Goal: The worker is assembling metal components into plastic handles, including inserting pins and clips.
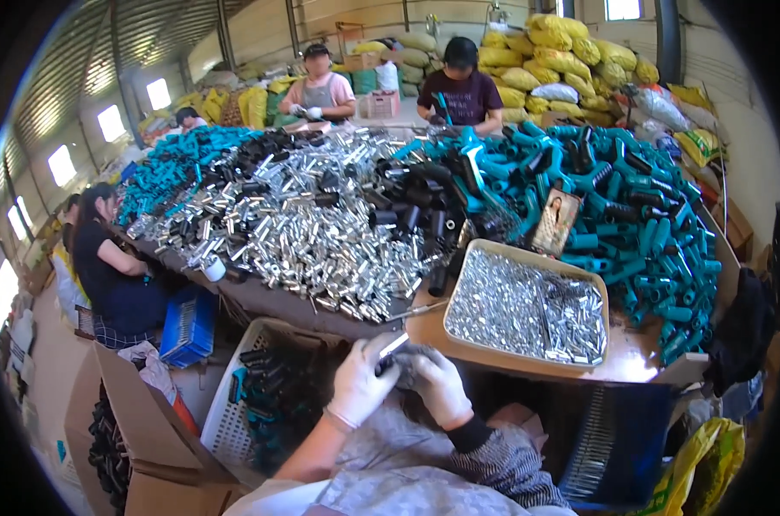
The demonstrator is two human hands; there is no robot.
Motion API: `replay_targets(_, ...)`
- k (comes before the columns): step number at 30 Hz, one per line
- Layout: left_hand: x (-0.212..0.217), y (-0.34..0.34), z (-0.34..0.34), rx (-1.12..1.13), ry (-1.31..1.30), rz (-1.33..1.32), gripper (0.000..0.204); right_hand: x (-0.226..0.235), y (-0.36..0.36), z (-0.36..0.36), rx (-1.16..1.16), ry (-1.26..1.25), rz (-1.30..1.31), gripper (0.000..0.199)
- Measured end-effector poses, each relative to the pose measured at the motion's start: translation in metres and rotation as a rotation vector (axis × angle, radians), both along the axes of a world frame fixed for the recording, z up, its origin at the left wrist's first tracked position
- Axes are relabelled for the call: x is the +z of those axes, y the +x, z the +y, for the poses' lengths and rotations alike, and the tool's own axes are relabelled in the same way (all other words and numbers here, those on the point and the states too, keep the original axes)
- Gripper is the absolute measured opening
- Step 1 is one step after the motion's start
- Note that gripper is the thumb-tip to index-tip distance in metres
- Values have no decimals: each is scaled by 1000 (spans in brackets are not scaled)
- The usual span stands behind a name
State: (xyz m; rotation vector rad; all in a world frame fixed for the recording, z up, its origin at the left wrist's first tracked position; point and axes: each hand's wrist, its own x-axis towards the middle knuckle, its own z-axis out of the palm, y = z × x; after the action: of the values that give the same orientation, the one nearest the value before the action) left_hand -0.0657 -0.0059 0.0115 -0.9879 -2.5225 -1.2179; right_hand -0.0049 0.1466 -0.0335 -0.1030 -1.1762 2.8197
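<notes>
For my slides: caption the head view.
Left grip on a silver part, right grip alongside, before heaped silver tubes and teal handles.

Shiny metal tubes [321, 245], glossy plastic handles [659, 239], matt cardboard box [145, 404]

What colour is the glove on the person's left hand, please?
The left glove is white; it shows best in the head view.

tray [605, 318] on table [424, 327]; parts [528, 310] in tray; cylinders [338, 249] left of tray; handles [659, 236] behind and right of tray
</notes>
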Motion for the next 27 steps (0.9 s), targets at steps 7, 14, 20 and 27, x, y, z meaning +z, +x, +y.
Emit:
replay_targets(7,-14,21,-3,-77,-58,64,41,9,53,-4,-261,109,-56,37)
replay_targets(14,31,7,40,-241,88,195,35,25,67,22,-538,-157,152,25)
replay_targets(20,24,-28,116,-132,207,422,28,10,90,39,-470,-182,140,28)
replay_targets(27,-5,-31,126,-148,156,430,35,-2,88,33,-437,-220,104,32)
